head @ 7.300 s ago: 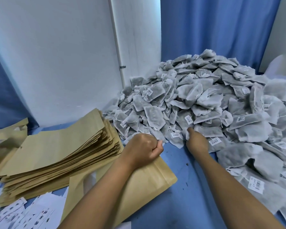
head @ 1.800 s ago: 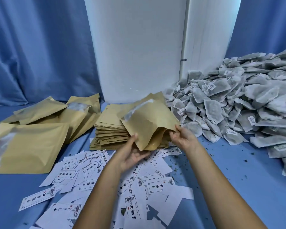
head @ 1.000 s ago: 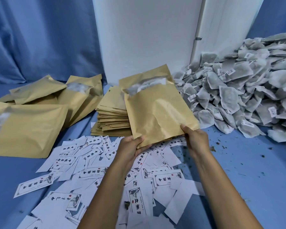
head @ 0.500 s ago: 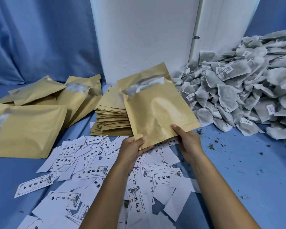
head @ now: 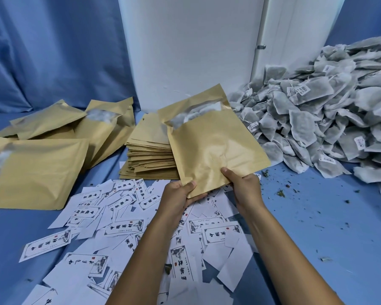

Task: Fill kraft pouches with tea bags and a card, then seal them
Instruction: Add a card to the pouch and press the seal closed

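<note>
Both hands grip one kraft pouch (head: 216,148) by its bottom edge: left hand (head: 178,200) pinching the lower left corner, thumb on the front; right hand (head: 243,189) curled round the lower right side. Held upright and tilted above the near-middle of the desk (head: 317,227), mouth up and open, with pale tea bags showing inside. No card visible within, though the front panel hides most of the contents. Spread beneath the wrists, across the near edge: loose printed cards (head: 123,227), many overlapping. Just behind the held pouch, a flat stack of empty pouches (head: 150,159). Toward the left edge, several filled pouches (head: 37,170) lying down, mouths apparently unsealed. Heaped at the far right corner, a large pile of tea bags (head: 330,119), with crumbs of leaf scattered before it. Judged about midway on this pouch: tea bags in, card and seal probably left, and plenty of empties waiting.
</note>
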Action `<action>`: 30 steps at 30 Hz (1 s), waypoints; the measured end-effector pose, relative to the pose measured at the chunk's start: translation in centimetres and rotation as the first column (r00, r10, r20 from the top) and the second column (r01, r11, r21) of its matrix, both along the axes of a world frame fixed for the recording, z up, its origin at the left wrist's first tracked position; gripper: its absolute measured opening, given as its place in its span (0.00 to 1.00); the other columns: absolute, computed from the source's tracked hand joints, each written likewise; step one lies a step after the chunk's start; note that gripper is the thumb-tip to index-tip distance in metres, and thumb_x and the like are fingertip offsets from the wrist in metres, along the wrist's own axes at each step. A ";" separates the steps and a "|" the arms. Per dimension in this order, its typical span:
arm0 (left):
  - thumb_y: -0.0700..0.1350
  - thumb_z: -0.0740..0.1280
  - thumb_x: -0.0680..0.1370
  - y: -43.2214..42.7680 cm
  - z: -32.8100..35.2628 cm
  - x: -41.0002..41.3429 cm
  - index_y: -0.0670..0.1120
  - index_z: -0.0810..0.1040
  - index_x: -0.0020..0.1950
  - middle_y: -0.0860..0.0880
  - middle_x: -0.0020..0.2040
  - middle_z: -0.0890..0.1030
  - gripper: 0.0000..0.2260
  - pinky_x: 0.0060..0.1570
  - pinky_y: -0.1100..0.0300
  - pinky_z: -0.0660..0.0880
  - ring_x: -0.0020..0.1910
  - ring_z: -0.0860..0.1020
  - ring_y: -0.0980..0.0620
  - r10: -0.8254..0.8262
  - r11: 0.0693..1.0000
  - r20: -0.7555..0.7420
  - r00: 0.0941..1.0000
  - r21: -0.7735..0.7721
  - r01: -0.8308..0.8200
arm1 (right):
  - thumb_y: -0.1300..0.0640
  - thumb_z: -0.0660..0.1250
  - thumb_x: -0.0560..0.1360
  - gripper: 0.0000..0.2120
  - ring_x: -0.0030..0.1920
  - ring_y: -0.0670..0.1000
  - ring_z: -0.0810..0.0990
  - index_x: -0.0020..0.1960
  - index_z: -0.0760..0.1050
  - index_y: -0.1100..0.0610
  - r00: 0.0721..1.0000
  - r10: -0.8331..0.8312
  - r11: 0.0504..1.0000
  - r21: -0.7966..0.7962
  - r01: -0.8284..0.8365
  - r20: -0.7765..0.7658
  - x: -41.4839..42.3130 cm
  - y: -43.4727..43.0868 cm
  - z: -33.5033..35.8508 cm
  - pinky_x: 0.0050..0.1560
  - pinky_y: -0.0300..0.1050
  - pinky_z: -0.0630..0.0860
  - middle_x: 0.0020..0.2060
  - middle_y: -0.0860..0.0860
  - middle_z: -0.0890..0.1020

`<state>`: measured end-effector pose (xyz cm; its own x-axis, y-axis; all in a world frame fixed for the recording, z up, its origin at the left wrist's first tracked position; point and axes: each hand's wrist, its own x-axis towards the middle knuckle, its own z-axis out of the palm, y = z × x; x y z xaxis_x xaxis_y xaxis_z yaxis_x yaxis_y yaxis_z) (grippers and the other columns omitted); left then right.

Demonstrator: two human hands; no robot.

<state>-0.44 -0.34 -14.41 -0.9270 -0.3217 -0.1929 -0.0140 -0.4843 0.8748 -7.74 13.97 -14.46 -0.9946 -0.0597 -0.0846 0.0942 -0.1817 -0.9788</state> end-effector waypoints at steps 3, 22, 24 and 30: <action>0.35 0.64 0.78 0.0 0.0 0.1 0.36 0.78 0.48 0.45 0.43 0.85 0.04 0.37 0.62 0.80 0.41 0.84 0.47 0.005 1.000 -0.006 1.000 -0.002 -0.005 | 0.59 0.75 0.70 0.10 0.27 0.46 0.78 0.33 0.77 0.61 1.000 0.009 0.998 -0.064 -0.009 0.003 0.4 0.1 0.2 0.29 0.36 0.74 0.27 0.49 0.81; 0.44 0.66 0.78 0.6 -0.4 0.4 0.42 0.81 0.38 0.47 0.28 0.81 0.11 0.30 0.62 0.72 0.25 0.76 0.53 0.045 0.864 0.132 0.990 -0.503 0.028 | 0.71 0.70 0.70 0.11 0.34 0.61 0.78 0.47 0.74 0.78 0.956 0.294 0.940 -0.189 -0.286 0.018 1.9 -2.1 -0.3 0.38 0.53 0.76 0.36 0.67 0.79; 0.44 0.65 0.79 0.7 -0.3 0.5 0.42 0.80 0.37 0.49 0.26 0.80 0.12 0.28 0.64 0.70 0.23 0.74 0.55 0.047 0.833 0.137 0.990 -0.551 0.037 | 0.71 0.69 0.70 0.13 0.34 0.62 0.76 0.50 0.72 0.80 0.957 0.290 0.937 -0.209 -0.282 0.011 2.1 -2.3 -0.5 0.36 0.55 0.75 0.37 0.69 0.77; 0.42 0.63 0.80 0.4 0.3 0.7 0.38 0.79 0.37 0.50 0.24 0.78 0.14 0.23 0.67 0.69 0.21 0.72 0.56 0.037 0.850 0.133 0.990 -0.525 0.039 | 0.66 0.74 0.68 0.09 0.35 0.56 0.83 0.46 0.79 0.70 0.978 0.198 0.968 -0.170 -0.185 0.066 1.0 -1.0 -0.1 0.37 0.44 0.79 0.37 0.60 0.84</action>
<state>0.28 0.06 -14.07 -0.9051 -0.4088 -0.1167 -0.1488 0.0474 0.9877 -6.74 12.97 -14.58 -0.9534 -0.2680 -0.1385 0.2211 -0.3083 -0.9252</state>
